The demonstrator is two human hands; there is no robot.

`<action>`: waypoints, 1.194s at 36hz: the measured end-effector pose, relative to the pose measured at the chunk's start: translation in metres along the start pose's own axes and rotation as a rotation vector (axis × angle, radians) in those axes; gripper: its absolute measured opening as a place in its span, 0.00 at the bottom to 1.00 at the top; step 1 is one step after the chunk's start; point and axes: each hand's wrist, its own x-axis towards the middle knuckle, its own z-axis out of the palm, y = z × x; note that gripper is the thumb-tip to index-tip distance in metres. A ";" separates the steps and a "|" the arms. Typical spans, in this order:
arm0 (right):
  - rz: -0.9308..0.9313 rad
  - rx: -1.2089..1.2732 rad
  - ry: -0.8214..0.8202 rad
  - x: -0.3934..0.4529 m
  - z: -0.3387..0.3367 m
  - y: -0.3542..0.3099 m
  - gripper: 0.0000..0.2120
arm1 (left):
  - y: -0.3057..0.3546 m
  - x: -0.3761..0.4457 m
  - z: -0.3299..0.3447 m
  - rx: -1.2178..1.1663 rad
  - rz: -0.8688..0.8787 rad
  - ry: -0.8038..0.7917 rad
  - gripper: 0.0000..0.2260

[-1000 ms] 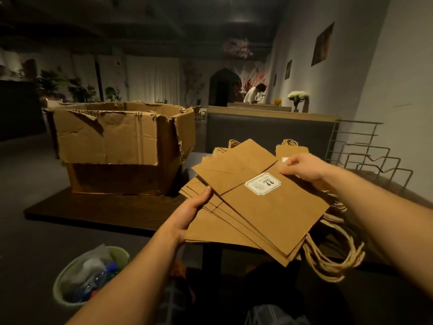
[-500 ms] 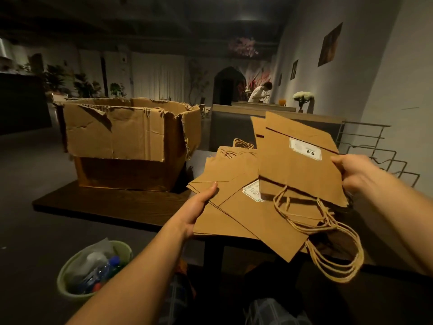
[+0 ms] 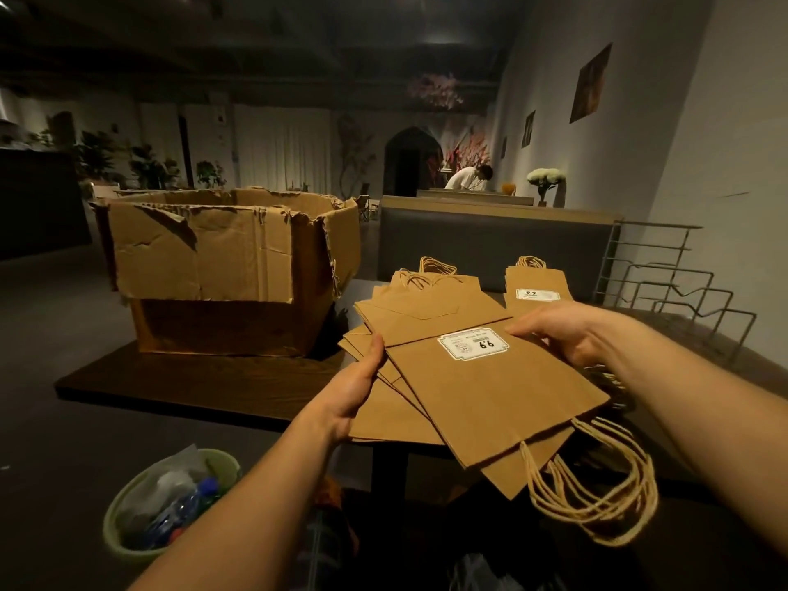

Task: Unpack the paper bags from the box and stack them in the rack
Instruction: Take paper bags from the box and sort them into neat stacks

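A white label (image 3: pixel 472 343) on the top paper bag (image 3: pixel 490 390) of the near stack reads "66", seen upside down; its small print is illegible. A similar label (image 3: pixel 537 294) on the far bag (image 3: pixel 538 287) shows two blurred digits.

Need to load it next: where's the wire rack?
In the head view, the wire rack stands at the table's far right by the wall, beyond the right hand.
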 end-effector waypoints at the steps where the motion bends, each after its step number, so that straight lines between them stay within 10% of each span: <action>1: 0.000 -0.012 -0.005 -0.001 0.000 -0.001 0.29 | 0.000 0.001 -0.001 -0.004 0.004 0.000 0.28; 15: -0.106 0.149 0.144 -0.002 -0.003 0.002 0.08 | 0.000 -0.003 0.005 -0.052 0.014 0.040 0.14; 27: -0.152 0.775 0.136 -0.008 -0.059 0.018 0.11 | 0.000 -0.001 0.000 -0.106 -0.026 0.045 0.10; 43: -0.051 0.047 0.048 -0.006 -0.025 0.002 0.11 | -0.004 -0.001 0.000 -0.101 0.095 -0.048 0.22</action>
